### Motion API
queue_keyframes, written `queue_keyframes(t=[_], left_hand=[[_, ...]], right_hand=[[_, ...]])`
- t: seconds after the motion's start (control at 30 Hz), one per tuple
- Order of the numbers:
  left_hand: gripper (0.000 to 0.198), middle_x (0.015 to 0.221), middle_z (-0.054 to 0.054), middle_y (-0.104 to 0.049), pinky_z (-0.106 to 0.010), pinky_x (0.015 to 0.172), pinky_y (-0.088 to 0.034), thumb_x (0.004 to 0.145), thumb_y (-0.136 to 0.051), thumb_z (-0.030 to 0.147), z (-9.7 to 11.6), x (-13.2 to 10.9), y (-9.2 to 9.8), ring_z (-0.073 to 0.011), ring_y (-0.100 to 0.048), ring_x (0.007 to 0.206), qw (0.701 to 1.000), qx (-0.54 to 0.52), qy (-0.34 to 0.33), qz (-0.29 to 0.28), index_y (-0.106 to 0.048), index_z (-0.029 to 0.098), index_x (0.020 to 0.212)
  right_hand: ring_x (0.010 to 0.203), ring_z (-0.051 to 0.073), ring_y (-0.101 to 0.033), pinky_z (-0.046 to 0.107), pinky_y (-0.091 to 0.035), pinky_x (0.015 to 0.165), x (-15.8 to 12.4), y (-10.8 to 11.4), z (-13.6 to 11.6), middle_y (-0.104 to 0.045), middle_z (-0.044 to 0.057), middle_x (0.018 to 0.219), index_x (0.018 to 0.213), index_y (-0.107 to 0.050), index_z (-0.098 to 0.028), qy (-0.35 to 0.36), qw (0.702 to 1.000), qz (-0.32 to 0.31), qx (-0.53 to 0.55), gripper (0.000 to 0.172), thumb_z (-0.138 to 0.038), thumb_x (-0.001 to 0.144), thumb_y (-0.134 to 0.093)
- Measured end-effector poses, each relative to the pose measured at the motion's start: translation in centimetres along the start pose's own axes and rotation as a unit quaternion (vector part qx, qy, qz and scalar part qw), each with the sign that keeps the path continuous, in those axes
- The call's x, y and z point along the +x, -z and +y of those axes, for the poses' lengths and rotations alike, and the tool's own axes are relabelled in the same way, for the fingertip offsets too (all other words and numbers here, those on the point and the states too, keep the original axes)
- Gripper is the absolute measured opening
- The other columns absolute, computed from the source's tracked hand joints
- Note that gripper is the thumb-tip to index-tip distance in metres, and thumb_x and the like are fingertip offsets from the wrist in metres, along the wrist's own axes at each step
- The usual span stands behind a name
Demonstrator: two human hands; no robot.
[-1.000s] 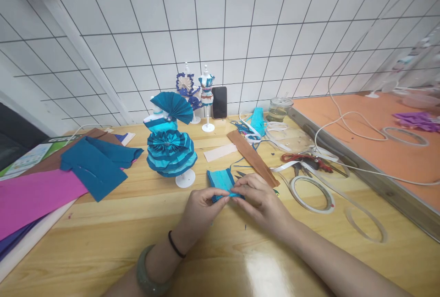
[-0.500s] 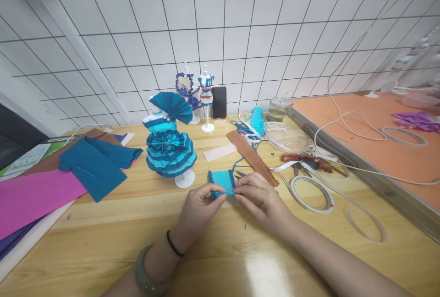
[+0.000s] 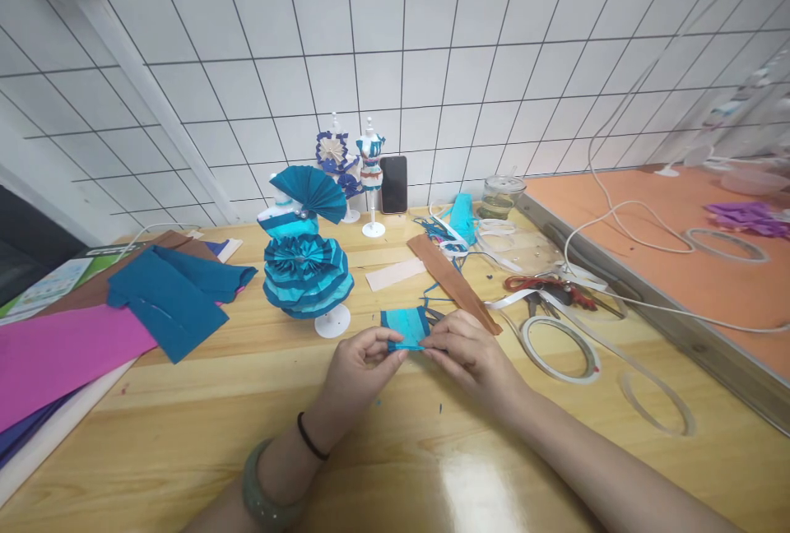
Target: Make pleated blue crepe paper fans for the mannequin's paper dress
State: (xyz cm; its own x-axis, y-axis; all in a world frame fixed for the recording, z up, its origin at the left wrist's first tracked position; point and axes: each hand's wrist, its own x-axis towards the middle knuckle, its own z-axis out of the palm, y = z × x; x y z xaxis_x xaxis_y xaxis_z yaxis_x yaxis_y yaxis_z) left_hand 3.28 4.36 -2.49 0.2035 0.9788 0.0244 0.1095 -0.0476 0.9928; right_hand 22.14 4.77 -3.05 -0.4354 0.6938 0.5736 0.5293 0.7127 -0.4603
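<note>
The pale yellow wooden table (image 3: 185,451) supports the work. Standing on it, left of centre, is a white dress form clad in layered teal and turquoise crepe-like material (image 3: 307,266); its tiered skirt, pleated rosette and pleated fan appear complete. In front of it and to its right, the right hand (image 3: 474,359) pinches the near right corner of the workpiece between thumb and fingers. The left hand (image 3: 363,364) pinches the near left corner between thumb and forefinger. A long brown flat strip (image 3: 453,282) lies beyond the right hand; a white ring-shaped tape roll (image 3: 529,349) lies to that hand's right. The workpiece, a small turquoise rectangle with dark blue side borders (image 3: 406,323), is between the hands. Progress, as judged: a narrow fold is formed along its near edge, whereas the larger far portion is flat and not yet folded. The number of folds cannot be told. A tiny dark blue scrap (image 3: 440,408) lies on the table nearer the wearer.
</note>
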Motion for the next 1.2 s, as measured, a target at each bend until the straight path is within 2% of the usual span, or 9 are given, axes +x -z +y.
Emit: queue_keyframes(t=[0.4,0.57,0.67,0.9,1.2], left_hand=[[0.011,0.069,-0.003,-0.071,-0.02,0.058,-0.05,0.063,-0.066,0.022,-0.7,0.4,0.4,-0.014,-0.065,0.063,1.0,-0.009,0.027,0.013,-0.06,0.016,0.07],[0.01,0.07,-0.003,-0.071,-0.02,0.061,-0.051,0.063,-0.068,0.024,-0.9,0.3,0.6,-0.0148,-0.066,0.066,1.0,-0.006,0.012,0.016,-0.062,0.016,0.067],[0.013,0.075,-0.003,-0.072,-0.021,0.065,-0.052,0.064,-0.068,0.024,-0.8,0.3,0.7,-0.0154,-0.066,0.07,1.0,-0.01,0.013,0.006,-0.064,0.016,0.073],[0.033,0.076,-0.004,-0.071,-0.026,0.07,-0.051,0.063,-0.069,0.026,-0.5,0.4,0.7,-0.0163,-0.066,0.071,0.999,-0.024,0.034,-0.007,-0.059,0.014,0.093],[0.035,0.081,-0.007,-0.069,-0.028,0.073,-0.049,0.072,-0.061,0.031,-0.4,0.2,1.1,-0.0171,-0.064,0.077,0.998,-0.044,0.022,-0.048,-0.056,0.013,0.102]], right_hand=[[0.075,0.018,-0.051,0.032,-0.042,0.065,-0.1,0.0,0.4,-0.06,0.006,0.079,0.091,-0.065,-0.02,0.005,1.0,-0.003,-0.019,0.014,-0.019,0.083,-0.054],[0.076,0.018,-0.052,0.033,-0.042,0.066,-0.1,0.0,0.4,-0.06,0.006,0.08,0.091,-0.065,-0.02,0.002,1.0,-0.004,-0.019,0.014,-0.019,0.082,-0.054],[0.075,0.018,-0.052,0.033,-0.042,0.065,0.0,0.1,0.3,-0.06,0.006,0.079,0.09,-0.065,-0.02,0.002,1.0,0.001,-0.02,0.014,-0.018,0.083,-0.054],[0.074,0.018,-0.053,0.033,-0.043,0.065,0.0,0.1,0.3,-0.061,0.007,0.078,0.09,-0.065,-0.02,-0.006,1.0,0.005,-0.021,0.014,-0.02,0.083,-0.052],[0.076,0.019,-0.054,0.033,-0.044,0.066,0.1,0.2,0.2,-0.061,0.007,0.079,0.091,-0.064,-0.02,-0.023,1.0,0.009,-0.017,0.014,-0.02,0.083,-0.052]])
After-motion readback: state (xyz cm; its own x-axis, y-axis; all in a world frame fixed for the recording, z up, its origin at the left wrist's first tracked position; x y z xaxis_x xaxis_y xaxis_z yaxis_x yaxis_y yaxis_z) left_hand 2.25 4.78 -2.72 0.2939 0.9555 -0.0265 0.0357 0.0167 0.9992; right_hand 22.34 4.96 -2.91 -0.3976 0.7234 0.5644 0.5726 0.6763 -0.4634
